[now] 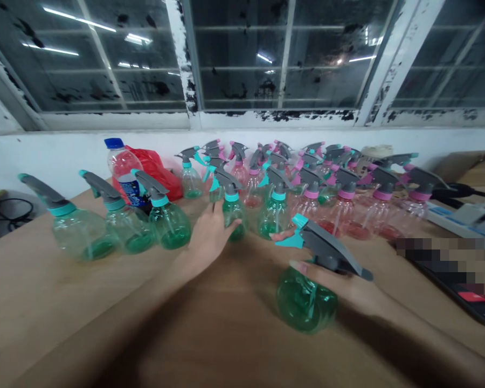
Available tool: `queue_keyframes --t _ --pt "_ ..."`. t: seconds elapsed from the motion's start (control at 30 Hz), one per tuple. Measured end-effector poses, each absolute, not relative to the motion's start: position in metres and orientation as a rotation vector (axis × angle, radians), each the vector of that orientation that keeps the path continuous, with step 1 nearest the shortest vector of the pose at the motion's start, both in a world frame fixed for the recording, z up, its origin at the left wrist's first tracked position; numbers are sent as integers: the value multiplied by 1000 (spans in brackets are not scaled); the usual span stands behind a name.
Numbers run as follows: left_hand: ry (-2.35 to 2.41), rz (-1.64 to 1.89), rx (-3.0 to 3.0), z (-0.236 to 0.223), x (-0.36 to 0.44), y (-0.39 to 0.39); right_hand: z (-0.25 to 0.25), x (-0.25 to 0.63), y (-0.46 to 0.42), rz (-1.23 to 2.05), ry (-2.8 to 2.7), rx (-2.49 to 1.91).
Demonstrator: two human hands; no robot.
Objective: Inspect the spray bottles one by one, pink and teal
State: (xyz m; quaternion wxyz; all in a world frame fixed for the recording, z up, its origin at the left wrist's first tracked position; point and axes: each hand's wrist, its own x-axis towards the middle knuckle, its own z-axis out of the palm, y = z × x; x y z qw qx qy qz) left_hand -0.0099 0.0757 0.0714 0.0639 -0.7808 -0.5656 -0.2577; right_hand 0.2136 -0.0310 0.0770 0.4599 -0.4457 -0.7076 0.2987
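My right hand (343, 285) is wrapped round the neck of a green spray bottle (307, 304), which tilts a little in the right foreground. Its grey and turquoise spray head rises above my fingers. Farther off, my left hand (210, 231) is at another green spray bottle (238, 218) in the row, with the thumb across its front and the fingers along its left side. Beside that one stands a green spray bottle (275, 218). To the left are three more, the nearest to my left hand being a green spray bottle (170, 226). Greenish liquid shows low in them.
Several pink spray bottles (345, 215) stand at the right and back. A drink bottle (127, 172) and a red plastic bag (157, 170) are behind on the left. On the right lie a dark phone-like device (448, 280), a power strip (469, 218) and a cardboard box (469, 172).
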Motion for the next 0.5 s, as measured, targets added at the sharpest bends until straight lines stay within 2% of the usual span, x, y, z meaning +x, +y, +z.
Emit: queue_keyframes --t 0.3,0.5 --pt "-1642 -821 -2521 64 -2 74 81 215 -31 969 -1685 -930" --pt "-1652 -850 -2509 51 -26 59 84 213 -28 949 -1739 -996"
